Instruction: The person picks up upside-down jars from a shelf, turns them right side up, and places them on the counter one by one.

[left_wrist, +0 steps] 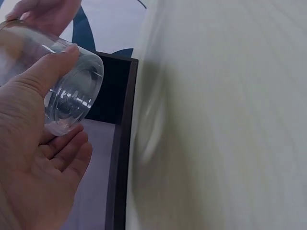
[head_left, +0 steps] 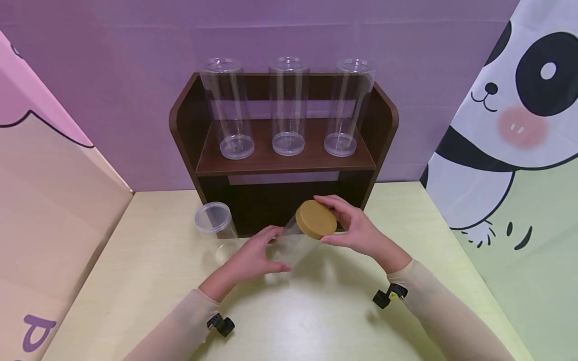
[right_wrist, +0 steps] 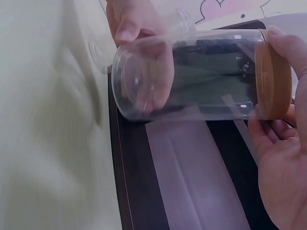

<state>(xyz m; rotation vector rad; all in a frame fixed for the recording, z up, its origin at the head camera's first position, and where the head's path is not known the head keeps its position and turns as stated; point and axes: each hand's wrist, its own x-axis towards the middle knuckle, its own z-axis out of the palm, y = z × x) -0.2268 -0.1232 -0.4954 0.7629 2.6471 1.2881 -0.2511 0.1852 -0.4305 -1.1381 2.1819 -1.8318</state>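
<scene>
Pale bench [head_left: 311, 326] | brown shelf unit [head_left: 314, 155] at its back edge | clear jar [right_wrist: 206, 74] before the unit's lower front edge, between both hands, long axis slanting | left hand [head_left: 257, 253] spread about its base, grip I cannot tell | right hand [head_left: 356, 228] pinching tan lid [head_left: 317, 219], upper end

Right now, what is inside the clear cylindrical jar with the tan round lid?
No contents show inside the clear cylindrical jar; the tan round lid hides the space within its rim.

The plastic jar [right_wrist: 199, 76] looks glossy, its lid [head_left: 317, 219] matt.
</scene>
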